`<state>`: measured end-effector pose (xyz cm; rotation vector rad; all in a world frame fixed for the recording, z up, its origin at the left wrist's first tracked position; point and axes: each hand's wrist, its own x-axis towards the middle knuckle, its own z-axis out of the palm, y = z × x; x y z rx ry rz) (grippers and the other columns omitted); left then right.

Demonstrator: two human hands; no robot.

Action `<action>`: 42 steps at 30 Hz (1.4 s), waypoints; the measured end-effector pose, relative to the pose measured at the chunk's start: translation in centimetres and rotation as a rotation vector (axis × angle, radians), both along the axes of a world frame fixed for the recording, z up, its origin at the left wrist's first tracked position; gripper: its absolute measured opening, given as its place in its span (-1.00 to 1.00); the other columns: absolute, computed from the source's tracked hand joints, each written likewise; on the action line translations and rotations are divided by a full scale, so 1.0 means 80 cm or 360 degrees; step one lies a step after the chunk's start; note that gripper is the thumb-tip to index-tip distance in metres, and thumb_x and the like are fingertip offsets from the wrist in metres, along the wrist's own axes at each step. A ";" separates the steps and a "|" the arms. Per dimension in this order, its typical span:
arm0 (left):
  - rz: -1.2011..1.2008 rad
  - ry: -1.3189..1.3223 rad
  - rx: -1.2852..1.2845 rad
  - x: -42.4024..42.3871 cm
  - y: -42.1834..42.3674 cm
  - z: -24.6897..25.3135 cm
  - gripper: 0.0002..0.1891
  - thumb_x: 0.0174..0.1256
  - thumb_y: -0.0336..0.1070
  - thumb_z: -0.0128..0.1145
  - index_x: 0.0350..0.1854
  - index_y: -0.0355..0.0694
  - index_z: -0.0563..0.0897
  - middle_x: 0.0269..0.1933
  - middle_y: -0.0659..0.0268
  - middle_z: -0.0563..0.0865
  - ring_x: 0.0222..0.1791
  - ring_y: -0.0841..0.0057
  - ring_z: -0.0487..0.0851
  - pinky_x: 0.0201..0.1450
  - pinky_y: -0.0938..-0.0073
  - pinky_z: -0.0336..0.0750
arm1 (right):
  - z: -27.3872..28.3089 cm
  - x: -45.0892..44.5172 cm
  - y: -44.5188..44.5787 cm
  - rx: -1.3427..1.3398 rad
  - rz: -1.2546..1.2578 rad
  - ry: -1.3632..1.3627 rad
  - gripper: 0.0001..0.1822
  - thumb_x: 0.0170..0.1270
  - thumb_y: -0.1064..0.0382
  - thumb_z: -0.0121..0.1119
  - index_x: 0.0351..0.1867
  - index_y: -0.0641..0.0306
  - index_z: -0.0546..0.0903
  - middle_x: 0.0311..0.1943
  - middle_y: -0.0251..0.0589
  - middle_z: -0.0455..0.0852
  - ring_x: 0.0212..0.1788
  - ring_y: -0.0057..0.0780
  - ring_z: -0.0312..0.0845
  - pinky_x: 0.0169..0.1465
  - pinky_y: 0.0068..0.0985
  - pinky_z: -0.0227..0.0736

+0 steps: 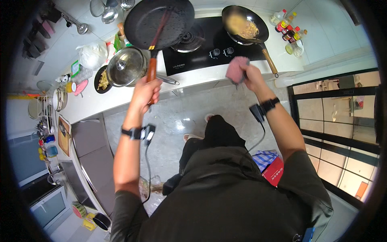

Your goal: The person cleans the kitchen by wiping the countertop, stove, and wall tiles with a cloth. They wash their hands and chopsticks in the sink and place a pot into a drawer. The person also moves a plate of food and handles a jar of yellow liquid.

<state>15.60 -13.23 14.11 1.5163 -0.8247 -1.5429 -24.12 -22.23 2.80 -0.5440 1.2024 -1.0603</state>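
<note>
My left hand (147, 92) is closed around the brown handle of a wide black frying pan (142, 27), raised over the left part of the black gas hob (205, 62). The pan's inside looks dark and wet, with no food visible in it. A pink cloth (235, 70) is bunched in my right hand (253, 76), in front of the hob. On the right burner rests a black wok (263, 30) with yellowish food (249, 30) in it, partly blurred. Its wooden handle (269, 62) points towards the counter's front edge. The left burner (188, 37) is partly visible beside the raised pan.
A lidded glass-topped pot (126, 65) and a dark bowl of food (103, 81) stand left of the hob. Sauce bottles (283, 24) stand at the right. Ladles (109, 15) hang on the wall. A black-framed glass door (335, 93) is at my right.
</note>
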 end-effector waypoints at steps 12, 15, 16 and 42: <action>0.0755 -0.0083 0.0159 0.092 0.169 -0.027 -0.82 0.32 -0.57 0.14 -0.14 -0.32 0.42 -0.61 0.36 0.45 -0.86 0.65 0.32 -0.83 0.56 0.26 | -0.215 0.053 -0.502 -0.0556 -0.0283 0.1736 -0.60 0.39 0.28 0.10 0.22 0.29 0.65 0.11 0.05 0.77 0.11 0.02 0.71 0.18 -0.27 0.55; 0.1104 -0.0248 0.0258 0.106 0.199 -0.032 -0.78 0.30 -0.53 0.15 -0.11 -0.37 0.39 -0.59 0.33 0.44 -0.86 0.64 0.33 -0.82 0.55 0.31 | -0.232 0.194 -0.515 -0.0024 0.0382 0.1711 -0.59 0.42 0.12 0.21 0.21 0.21 0.66 0.14 0.04 0.75 0.13 -0.03 0.70 0.20 -0.24 0.56; 0.1009 -0.0213 0.0171 0.111 0.191 -0.048 -0.80 0.33 -0.52 0.11 -0.10 -0.30 0.38 -0.61 0.38 0.41 -0.86 0.63 0.32 -0.85 0.56 0.29 | -0.219 0.152 -0.569 -0.0498 0.1241 0.2678 -0.61 0.40 0.09 0.22 0.16 0.21 0.67 0.10 0.00 0.76 0.12 -0.05 0.69 0.17 -0.21 0.56; 0.1278 -0.0090 0.0350 0.104 0.093 -0.061 -0.74 0.30 -0.43 0.23 -0.05 -0.32 0.48 -0.53 0.36 0.49 -0.69 0.65 0.37 -0.64 0.64 0.25 | -0.283 0.530 -0.692 -0.1880 0.1914 0.2915 -0.71 0.23 0.20 0.15 -0.17 0.23 0.84 -0.09 0.08 0.82 -0.01 0.06 0.76 0.03 -0.07 0.64</action>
